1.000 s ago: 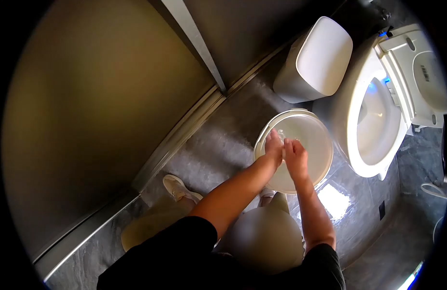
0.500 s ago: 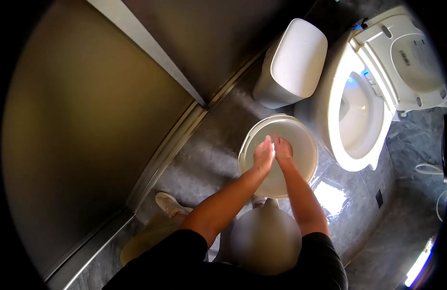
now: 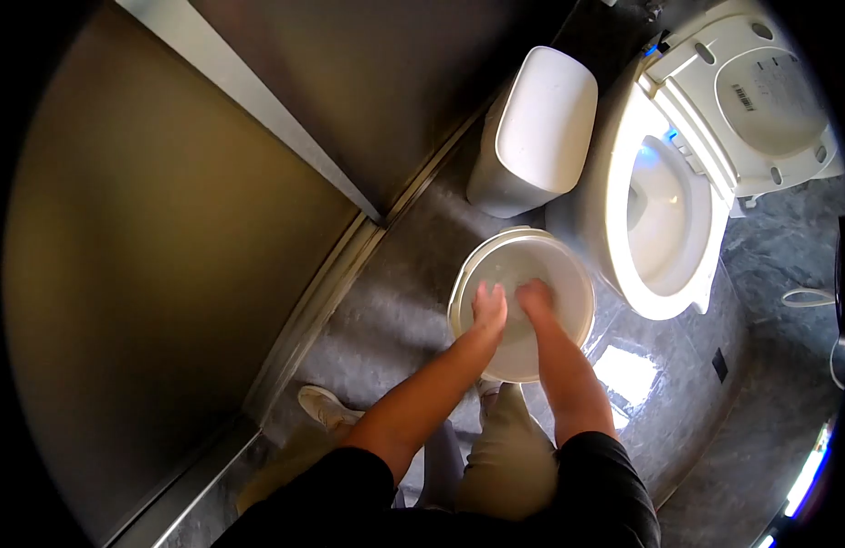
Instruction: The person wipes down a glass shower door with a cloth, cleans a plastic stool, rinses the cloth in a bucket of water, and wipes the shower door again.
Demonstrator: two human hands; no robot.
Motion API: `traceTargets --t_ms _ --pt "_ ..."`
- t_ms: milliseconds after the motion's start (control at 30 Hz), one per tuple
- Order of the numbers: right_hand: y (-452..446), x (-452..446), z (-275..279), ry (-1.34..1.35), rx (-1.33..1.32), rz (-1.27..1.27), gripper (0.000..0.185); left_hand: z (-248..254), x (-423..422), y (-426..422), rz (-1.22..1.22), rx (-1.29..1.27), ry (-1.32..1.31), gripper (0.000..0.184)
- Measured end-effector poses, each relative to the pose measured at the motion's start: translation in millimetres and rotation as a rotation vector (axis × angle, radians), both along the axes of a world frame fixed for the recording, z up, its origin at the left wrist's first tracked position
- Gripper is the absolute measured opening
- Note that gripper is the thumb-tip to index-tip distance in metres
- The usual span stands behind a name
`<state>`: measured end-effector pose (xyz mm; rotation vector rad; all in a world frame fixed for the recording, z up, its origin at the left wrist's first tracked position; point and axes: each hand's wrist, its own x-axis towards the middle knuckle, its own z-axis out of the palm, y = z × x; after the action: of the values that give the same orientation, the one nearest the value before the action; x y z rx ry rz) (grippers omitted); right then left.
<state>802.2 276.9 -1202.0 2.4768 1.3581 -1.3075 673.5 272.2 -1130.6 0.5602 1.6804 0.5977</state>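
A round white bucket (image 3: 578, 342) stands on the grey floor in front of me, with what looks like water inside. Both hands are over or inside its opening, a small gap apart. My left hand (image 3: 489, 309) is at the left side of the opening, fingers apart, with nothing in it. My right hand (image 3: 534, 298) reaches in on the right side; its fingers point down and are partly hidden, so their shape is unclear.
Beyond the bucket stands a white lidded bin (image 3: 546, 119). To the right is a white toilet (image 3: 623, 247) with its lid raised. A dark panel (image 3: 185, 237) with a metal frame fills the left. My shoe (image 3: 324, 405) is at lower left.
My hands were close together over the bucket and have now moved apart and a little lower. The view has shifted, so bucket, bin and toilet appear further left than at first.
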Motion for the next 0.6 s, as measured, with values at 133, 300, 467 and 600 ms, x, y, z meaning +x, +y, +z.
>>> traceTargets --t_ms 133,300,467,600 --pt "11 -26 90 0.972 -0.03 -0.67 0.022 -33 3 -2 0.101 -0.184 -0.179 0.046" --pt "-13 -33 125 1.228 0.235 -0.749 0.019 35 -14 3 -0.009 -0.059 -0.226 0.03" --pt "-7 -40 121 0.887 0.485 -0.805 0.022 69 -13 4 -0.047 0.103 -0.674 0.017" --pt "0 -61 174 1.511 0.291 -1.168 0.028 95 -36 23 -0.594 0.895 0.021 0.007"
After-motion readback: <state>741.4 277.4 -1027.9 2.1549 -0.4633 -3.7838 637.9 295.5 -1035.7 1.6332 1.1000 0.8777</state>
